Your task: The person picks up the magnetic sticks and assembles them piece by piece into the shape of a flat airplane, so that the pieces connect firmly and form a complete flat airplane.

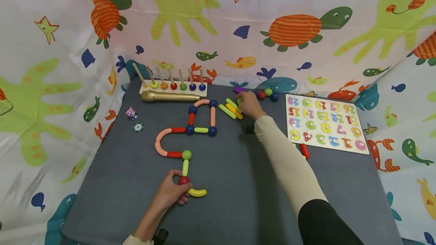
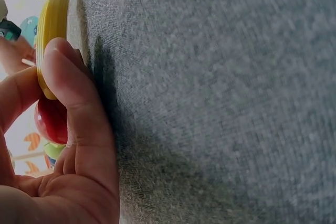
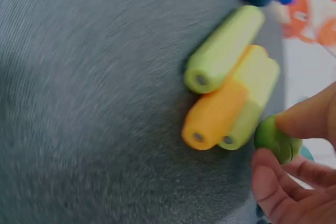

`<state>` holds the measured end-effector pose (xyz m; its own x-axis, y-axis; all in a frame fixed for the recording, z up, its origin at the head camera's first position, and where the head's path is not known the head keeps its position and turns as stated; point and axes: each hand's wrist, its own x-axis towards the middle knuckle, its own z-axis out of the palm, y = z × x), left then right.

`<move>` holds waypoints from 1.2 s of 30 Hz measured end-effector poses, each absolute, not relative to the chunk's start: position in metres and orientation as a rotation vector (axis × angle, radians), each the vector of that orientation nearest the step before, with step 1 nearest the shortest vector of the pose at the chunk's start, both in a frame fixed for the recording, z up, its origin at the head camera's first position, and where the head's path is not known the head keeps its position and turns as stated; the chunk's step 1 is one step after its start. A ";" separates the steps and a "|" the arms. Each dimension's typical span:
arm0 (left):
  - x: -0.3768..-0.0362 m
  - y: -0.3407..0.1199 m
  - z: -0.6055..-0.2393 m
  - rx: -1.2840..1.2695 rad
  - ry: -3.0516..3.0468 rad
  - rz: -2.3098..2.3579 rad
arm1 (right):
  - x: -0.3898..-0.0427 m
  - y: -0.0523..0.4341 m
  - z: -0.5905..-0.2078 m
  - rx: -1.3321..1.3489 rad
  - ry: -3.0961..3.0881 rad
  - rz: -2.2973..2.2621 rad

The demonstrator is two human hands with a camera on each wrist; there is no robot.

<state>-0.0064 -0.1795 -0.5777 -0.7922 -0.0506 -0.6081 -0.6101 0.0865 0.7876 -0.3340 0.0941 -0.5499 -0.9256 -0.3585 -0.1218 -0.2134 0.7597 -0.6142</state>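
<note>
Left hand: the left hand [image 1: 172, 193] lies nearest, at the front of the grey mat [image 1: 238, 199], its fingers [image 2: 79, 103] curled round a red ball [image 1: 183, 180].
Red ball: it ends a chain of rods and balls, touching a yellow curved rod [image 1: 197, 192] on one side and a light green rod [image 1: 185, 167] on the other.
Chain: it runs on through a green ball [image 1: 186, 155] and a pink curve [image 1: 159, 143] to a frame with blue balls [image 1: 212, 131] at its corners.
Right hand: the right hand [image 1: 250, 104] reaches farther out and pinches a small green ball [image 3: 275, 140] between thumb and fingertips.
Loose rods: a green rod [image 3: 223, 48] and an orange rod [image 3: 218, 114] lie side by side, just beside that ball.
Far edge: a number puzzle board [image 1: 325, 123] lies to the right; a peg rack [image 1: 173, 86] and a gold microphone [image 1: 168, 96] lie at the back.
</note>
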 end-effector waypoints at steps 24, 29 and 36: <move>-0.008 -0.181 -0.578 -0.668 1.847 1.763 | -0.182 0.128 -0.569 -0.509 1.738 -1.623; -0.009 -0.180 -0.578 -0.687 1.832 1.773 | -0.155 0.121 -0.575 -0.584 1.612 -1.595; -0.009 -0.178 -0.579 -0.684 1.829 1.791 | -0.123 0.109 -0.586 -0.578 1.545 -1.477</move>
